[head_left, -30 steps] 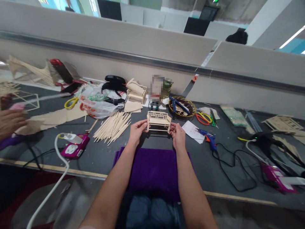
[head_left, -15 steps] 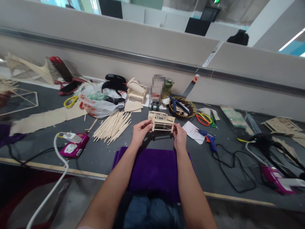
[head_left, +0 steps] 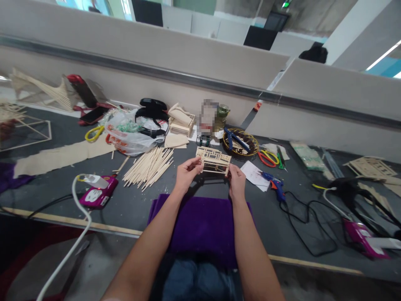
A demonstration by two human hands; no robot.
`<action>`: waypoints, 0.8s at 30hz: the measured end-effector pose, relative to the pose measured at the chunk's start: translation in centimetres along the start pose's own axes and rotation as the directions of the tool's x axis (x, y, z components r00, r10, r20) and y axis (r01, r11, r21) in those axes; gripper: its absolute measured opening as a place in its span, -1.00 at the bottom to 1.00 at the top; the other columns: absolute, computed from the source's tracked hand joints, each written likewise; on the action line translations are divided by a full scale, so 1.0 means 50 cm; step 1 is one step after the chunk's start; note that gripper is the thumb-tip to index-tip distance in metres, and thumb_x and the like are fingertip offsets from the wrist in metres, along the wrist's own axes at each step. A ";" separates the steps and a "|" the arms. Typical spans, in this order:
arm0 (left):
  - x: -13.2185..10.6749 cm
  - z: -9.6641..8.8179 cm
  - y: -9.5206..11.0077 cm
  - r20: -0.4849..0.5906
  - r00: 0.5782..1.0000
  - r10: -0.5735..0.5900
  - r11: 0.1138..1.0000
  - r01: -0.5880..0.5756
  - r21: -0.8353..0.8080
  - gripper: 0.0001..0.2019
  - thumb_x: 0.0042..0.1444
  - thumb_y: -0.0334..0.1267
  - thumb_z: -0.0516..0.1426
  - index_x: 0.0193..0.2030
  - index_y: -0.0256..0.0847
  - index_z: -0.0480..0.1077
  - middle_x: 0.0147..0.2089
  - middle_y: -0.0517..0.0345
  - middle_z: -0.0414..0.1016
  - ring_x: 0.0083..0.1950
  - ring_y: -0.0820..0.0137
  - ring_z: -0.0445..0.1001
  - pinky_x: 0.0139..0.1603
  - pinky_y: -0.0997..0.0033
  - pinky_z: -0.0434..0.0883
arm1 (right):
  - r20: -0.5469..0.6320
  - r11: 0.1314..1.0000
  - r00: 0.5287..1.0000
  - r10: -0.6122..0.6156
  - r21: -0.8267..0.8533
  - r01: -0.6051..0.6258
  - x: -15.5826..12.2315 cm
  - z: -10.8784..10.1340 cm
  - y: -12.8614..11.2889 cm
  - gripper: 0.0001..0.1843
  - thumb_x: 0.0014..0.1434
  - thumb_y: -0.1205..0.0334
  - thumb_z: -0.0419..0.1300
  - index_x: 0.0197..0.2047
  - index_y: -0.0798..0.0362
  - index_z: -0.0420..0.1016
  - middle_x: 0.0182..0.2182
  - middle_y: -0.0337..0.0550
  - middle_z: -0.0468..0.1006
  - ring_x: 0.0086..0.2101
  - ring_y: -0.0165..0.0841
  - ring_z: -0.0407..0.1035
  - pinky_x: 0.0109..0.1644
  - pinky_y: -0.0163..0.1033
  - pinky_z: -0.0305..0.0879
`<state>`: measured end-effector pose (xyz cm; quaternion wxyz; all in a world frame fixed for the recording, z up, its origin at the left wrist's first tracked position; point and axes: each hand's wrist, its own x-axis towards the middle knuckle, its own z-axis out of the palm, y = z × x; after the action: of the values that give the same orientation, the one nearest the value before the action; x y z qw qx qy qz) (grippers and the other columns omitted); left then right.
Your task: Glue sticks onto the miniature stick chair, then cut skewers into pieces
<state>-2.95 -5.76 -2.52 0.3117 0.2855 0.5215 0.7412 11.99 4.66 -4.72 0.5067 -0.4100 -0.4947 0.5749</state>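
I hold a small wooden stick bench model between both hands, just above the dark table. My left hand pinches its left end, fingers closed. Gripping the right end is my right hand, fingers closed too. The model tilts slightly, with its right side lower. A purple cloth lies under my forearms at the table's near edge.
A pile of wooden sticks lies left of my hands. Behind are a plastic bag, another stick model, a basket with pliers, scissors, a blue glue gun with black cable, and pink power strips.
Both hands turned the bench model slightly, tipping its right end down. A person's hand at the far left edge has gone from view.
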 end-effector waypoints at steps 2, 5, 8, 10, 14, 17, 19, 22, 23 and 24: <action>0.000 -0.001 -0.002 -0.009 0.999 0.031 0.999 -0.031 0.017 -0.57 -0.20 -0.13 0.36 -0.14 -0.24 0.57 -0.27 0.07 0.58 -0.35 0.43 0.46 -0.32 0.41 0.43 | 0.009 1.000 1.000 -0.009 0.005 0.008 -0.001 0.000 0.000 -0.56 -0.05 -0.13 0.30 -0.32 0.11 0.58 -0.56 -0.28 0.50 -0.55 -0.47 0.19 -0.44 -0.33 0.11; 0.000 -0.003 -0.003 -0.026 0.996 0.091 0.994 -0.089 0.061 -0.63 -0.16 -0.14 0.35 -0.17 -0.21 0.58 -0.25 0.08 0.58 -0.30 0.41 0.48 -0.24 0.39 0.43 | 0.018 1.000 1.000 -0.022 -0.007 0.022 -0.003 0.000 -0.001 -0.56 -0.03 -0.11 0.29 -0.28 0.11 0.58 -0.54 -0.27 0.51 -0.54 -0.47 0.19 -0.44 -0.33 0.11; -0.001 -0.004 -0.001 -0.030 0.993 0.115 0.988 -0.112 0.103 -0.65 -0.13 -0.15 0.34 -0.17 -0.20 0.58 -0.26 0.09 0.56 -0.29 0.40 0.48 -0.22 0.38 0.43 | 0.027 0.999 0.999 -0.025 -0.022 0.026 -0.003 0.002 -0.001 -0.55 -0.01 -0.12 0.27 -0.26 0.11 0.59 -0.52 -0.26 0.52 -0.54 -0.46 0.20 -0.44 -0.32 0.12; -0.002 -0.003 0.001 -0.031 0.992 0.124 0.986 -0.119 0.120 -0.65 -0.13 -0.15 0.33 -0.16 -0.20 0.58 -0.27 0.10 0.55 -0.29 0.39 0.48 -0.21 0.38 0.43 | 0.033 0.999 0.999 -0.023 -0.027 0.024 -0.002 0.002 0.000 -0.55 0.00 -0.12 0.26 -0.25 0.12 0.58 -0.52 -0.25 0.52 -0.54 -0.46 0.20 -0.44 -0.32 0.12; -0.004 0.002 0.005 -0.024 0.991 0.135 0.983 -0.131 0.128 -0.66 -0.13 -0.14 0.33 -0.18 -0.19 0.58 -0.29 0.11 0.54 -0.30 0.39 0.48 -0.21 0.37 0.44 | -0.025 0.991 0.998 -0.057 -0.121 0.053 -0.005 -0.001 -0.005 -0.56 0.03 -0.13 0.21 -0.27 0.11 0.55 -0.49 -0.22 0.52 -0.50 -0.42 0.25 -0.39 -0.29 0.18; -0.004 0.003 0.007 -0.031 0.989 0.142 0.981 -0.137 0.135 -0.68 -0.13 -0.15 0.33 -0.19 -0.19 0.58 -0.31 0.11 0.53 -0.33 0.40 0.47 -0.25 0.38 0.43 | -0.167 0.925 0.946 -0.279 -0.313 0.218 -0.019 -0.002 -0.020 -0.63 0.11 -0.06 0.16 -0.24 0.08 0.52 -0.38 -0.15 0.53 -0.42 -0.37 0.29 -0.27 -0.24 0.24; -0.004 0.004 0.008 -0.026 0.989 0.148 0.980 -0.143 0.139 -0.68 -0.13 -0.15 0.33 -0.19 -0.20 0.58 -0.31 0.11 0.53 -0.34 0.41 0.47 -0.26 0.39 0.43 | -0.147 0.829 0.879 -0.454 -0.430 0.357 -0.035 0.004 -0.036 -0.71 0.17 0.00 0.14 -0.26 0.05 0.52 -0.34 -0.13 0.51 -0.36 -0.33 0.31 -0.18 -0.21 0.25; -0.005 0.004 0.009 0.009 0.986 0.164 0.975 -0.163 0.148 -0.69 -0.11 -0.16 0.32 -0.18 -0.18 0.58 -0.29 0.11 0.54 -0.32 0.39 0.48 -0.24 0.37 0.45 | 0.037 0.698 0.819 -0.573 -0.501 0.512 -0.056 0.028 -0.065 -0.75 0.22 0.06 0.13 -0.34 0.00 0.52 -0.37 -0.13 0.50 -0.29 -0.28 0.33 -0.09 -0.16 0.23; -0.006 0.004 0.009 0.024 0.986 0.167 0.973 -0.169 0.155 -0.70 -0.10 -0.16 0.32 -0.18 -0.17 0.58 -0.28 0.11 0.54 -0.30 0.38 0.49 -0.22 0.37 0.45 | 0.100 0.662 0.807 -0.582 -0.517 0.542 -0.061 0.040 -0.073 -0.75 0.23 0.06 0.13 -0.35 -0.01 0.53 -0.37 -0.13 0.51 -0.27 -0.27 0.34 -0.07 -0.15 0.21; -0.006 0.004 0.009 0.036 0.985 0.170 0.971 -0.174 0.166 -0.70 -0.09 -0.16 0.32 -0.18 -0.16 0.58 -0.27 0.10 0.55 -0.29 0.37 0.50 -0.21 0.36 0.46 | 0.155 0.627 0.796 -0.585 -0.536 0.565 -0.064 0.052 -0.081 -0.76 0.24 0.07 0.13 -0.34 -0.02 0.54 -0.36 -0.13 0.53 -0.25 -0.26 0.34 -0.06 -0.13 0.19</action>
<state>-2.68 -5.98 -2.09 0.2266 0.3629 0.5523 0.7155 10.67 1.08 -0.36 0.5293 -0.3692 -0.7355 0.2060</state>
